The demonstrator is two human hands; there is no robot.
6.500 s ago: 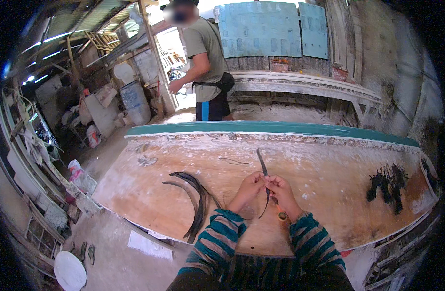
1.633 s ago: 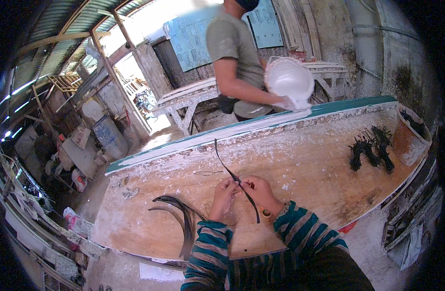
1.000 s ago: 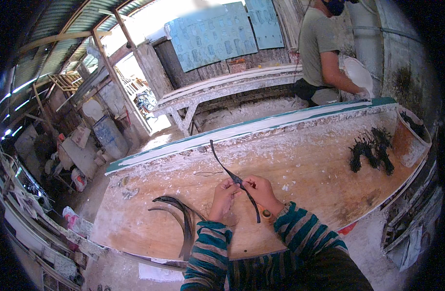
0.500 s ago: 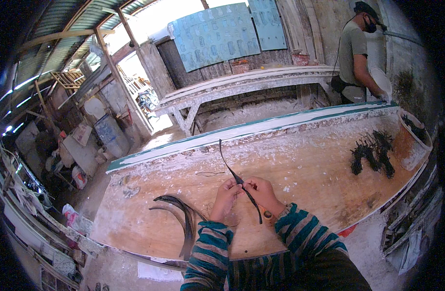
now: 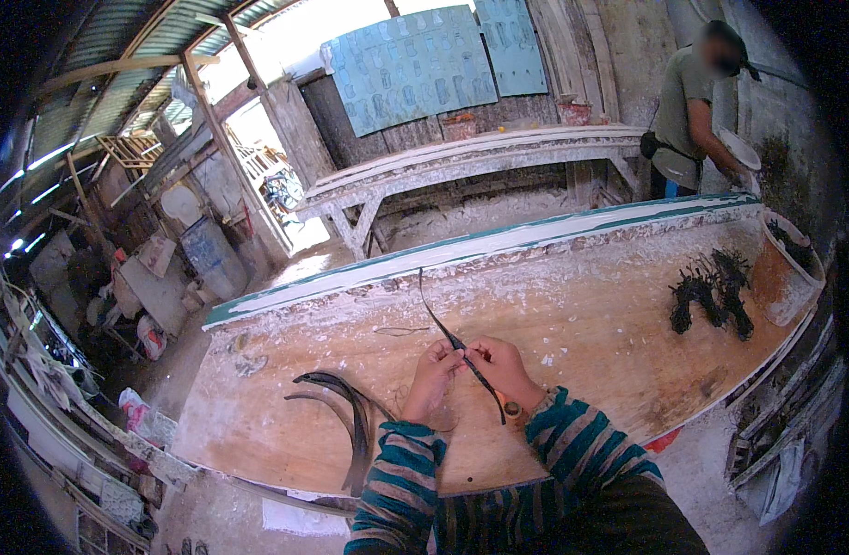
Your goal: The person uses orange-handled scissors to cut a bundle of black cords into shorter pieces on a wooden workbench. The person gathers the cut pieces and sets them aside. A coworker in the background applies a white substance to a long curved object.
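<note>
Between my two hands a thin black strip (image 5: 437,321) is pinched at its middle, over the near part of the plywood table (image 5: 286,444). Its upper end points away from me and its lower end hangs toward me. My left hand (image 5: 432,381) closes on it with the fingertips. My right hand (image 5: 504,369) grips it just beside, thumb and fingers pressed together. Under the right hand lies a small orange round thing (image 5: 510,408), partly hidden. Left of my left forearm rests a loose pile of curved black strips (image 5: 358,421).
Bundles of knotted black strands (image 5: 711,291) lie at the right, beside a stained bucket (image 5: 783,282) holding more dark material. A long green-and-white board (image 5: 480,250) runs along the table's far edge. Beyond stands a white-crusted bench (image 5: 480,157). At far right another person (image 5: 688,116) handles a pale container (image 5: 741,153).
The strip's lower end has swung slightly to the right; my hands keep almost the same place. The other person has leaned forward and shifted right with the pale container.
</note>
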